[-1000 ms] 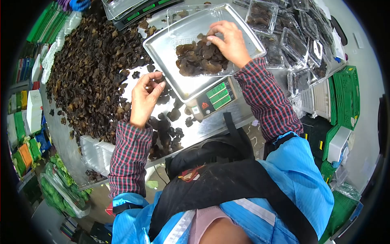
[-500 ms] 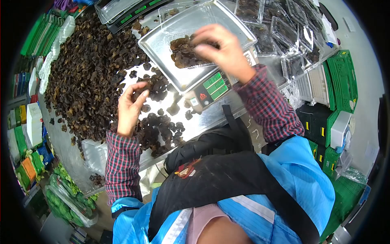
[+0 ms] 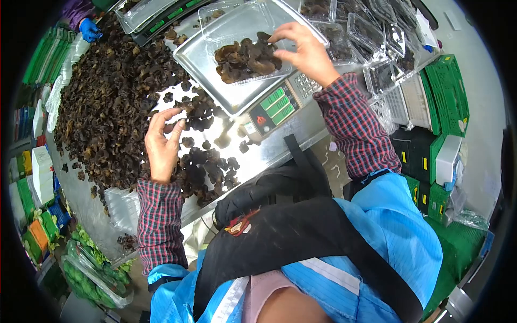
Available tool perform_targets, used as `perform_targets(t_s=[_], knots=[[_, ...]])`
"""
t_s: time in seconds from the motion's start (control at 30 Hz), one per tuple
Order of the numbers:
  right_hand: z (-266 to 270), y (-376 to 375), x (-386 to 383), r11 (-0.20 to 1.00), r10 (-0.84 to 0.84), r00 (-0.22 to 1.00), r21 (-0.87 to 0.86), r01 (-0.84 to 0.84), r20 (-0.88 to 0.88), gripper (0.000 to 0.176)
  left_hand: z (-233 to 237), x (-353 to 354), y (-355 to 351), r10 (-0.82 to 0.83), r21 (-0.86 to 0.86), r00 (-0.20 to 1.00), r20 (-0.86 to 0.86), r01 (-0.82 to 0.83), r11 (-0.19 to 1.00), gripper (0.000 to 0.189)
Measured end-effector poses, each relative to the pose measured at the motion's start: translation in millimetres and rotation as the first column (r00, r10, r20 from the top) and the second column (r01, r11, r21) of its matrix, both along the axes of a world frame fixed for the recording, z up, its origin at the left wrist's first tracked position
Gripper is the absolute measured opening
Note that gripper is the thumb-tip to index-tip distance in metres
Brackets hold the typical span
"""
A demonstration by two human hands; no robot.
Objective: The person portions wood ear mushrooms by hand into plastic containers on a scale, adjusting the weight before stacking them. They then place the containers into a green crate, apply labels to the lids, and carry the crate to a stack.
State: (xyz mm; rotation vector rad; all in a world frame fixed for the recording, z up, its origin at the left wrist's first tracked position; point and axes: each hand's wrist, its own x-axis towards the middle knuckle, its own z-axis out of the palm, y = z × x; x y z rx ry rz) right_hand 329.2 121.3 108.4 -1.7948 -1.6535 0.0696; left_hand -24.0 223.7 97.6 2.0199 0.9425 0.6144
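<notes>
Dark brown wood ear mushrooms (image 3: 245, 60) lie in a clear plastic tray on the metal pan (image 3: 232, 103) of a scale with a green display (image 3: 276, 105). At the right edge of that portion is my right hand (image 3: 308, 53), its thumb and fingers apart around a mushroom piece near the fingertips. My left hand (image 3: 163, 141) is over the table beside the small loose mushrooms (image 3: 199, 110), fingers curved and thumb apart; whether it touches any is unclear. A large mushroom heap (image 3: 107, 102) spreads to its left.
Packed clear boxes (image 3: 371, 32) fill the back right. Green crates (image 3: 447, 94) stand at the right. A second scale (image 3: 161, 21) is at the back. A co-worker's blue-gloved hand (image 3: 90, 30) shows at the upper left. Bagged green vegetables (image 3: 94, 272) are at lower left.
My right hand has opened somewhat and shifted to the right edge of the tray's mushrooms. The view has moved slightly. The display digits differ, and a co-worker's gloved hand has appeared.
</notes>
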Motion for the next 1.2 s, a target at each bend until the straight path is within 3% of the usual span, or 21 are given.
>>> perform_targets(t_s=[0.1, 0.2, 0.27, 0.47, 0.6, 0.7, 0.77, 0.97, 1.2], knots=[[-15, 20, -14, 0.991, -0.010, 0.977, -0.130, 0.038, 0.211, 0.026, 9, 16, -8, 0.029, -0.241, 0.999, 0.043, -0.018, 0.970, 0.023], [-22, 28, -14, 0.980, 0.022, 0.978, -0.199, 0.021, 0.208, 0.022, 10, 31, -10, -0.001, -0.183, 0.999, 0.053, 0.010, 0.983, 0.021], [-30, 29, -6, 0.992, 0.024, 0.985, -0.128, -0.003, 0.170, 0.018, 16, 46, -12, 0.018, -0.167, 0.997, 0.073, -0.005, 0.986, 0.020], [-19, 15, -10, 0.989, 0.029, 0.974, 0.145, 0.004, -0.223, 0.014, 19, 100, -9, -0.033, -0.149, 0.978, 0.207, 0.065, 0.987, 0.019], [-5, 9, -27, 0.964, 0.071, 0.995, 0.260, -0.052, -0.064, 0.016, 9, 138, -5, -0.004, -0.334, 0.961, 0.275, 0.099, 0.937, 0.025], [-4, 11, -30, 0.952, 0.094, 0.995, 0.297, -0.076, -0.045, 0.018, 11, 148, -3, 0.040, -0.467, 0.950, 0.309, 0.115, 0.877, 0.022], [-4, 12, -32, 0.948, 0.106, 0.993, 0.306, -0.082, -0.060, 0.019, 12, 151, 0, 0.078, -0.633, 0.939, 0.335, 0.163, 0.757, 0.019], [-12, 13, -32, 0.944, 0.103, 0.986, 0.324, -0.056, -0.130, 0.018, 14, 151, -1, 0.116, -0.737, 0.910, 0.398, 0.241, 0.632, 0.019], [-13, 12, -29, 0.949, 0.099, 0.962, 0.316, -0.015, -0.253, 0.016, 11, 146, -2, 0.128, -0.732, 0.895, 0.428, 0.261, 0.629, 0.017]])
